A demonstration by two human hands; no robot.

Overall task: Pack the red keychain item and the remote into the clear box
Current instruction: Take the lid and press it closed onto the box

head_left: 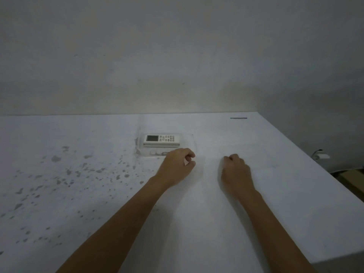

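A white rectangular remote with a small grey screen is seen lying flat inside a clear shallow plastic box on a white table marked with grey stains. The left hand is held at the box's near edge, its fingers curled loosely with nothing visibly gripped. The right hand is rested knuckles-up on the table, fingers curled under; whether anything is enclosed cannot be told. The red keychain item cannot be made out.

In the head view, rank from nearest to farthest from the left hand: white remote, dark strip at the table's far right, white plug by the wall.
1. White rectangular remote, just beyond the left hand.
2. Thin dark strip, far right tabletop.
3. Small white plug, off the table's right edge.
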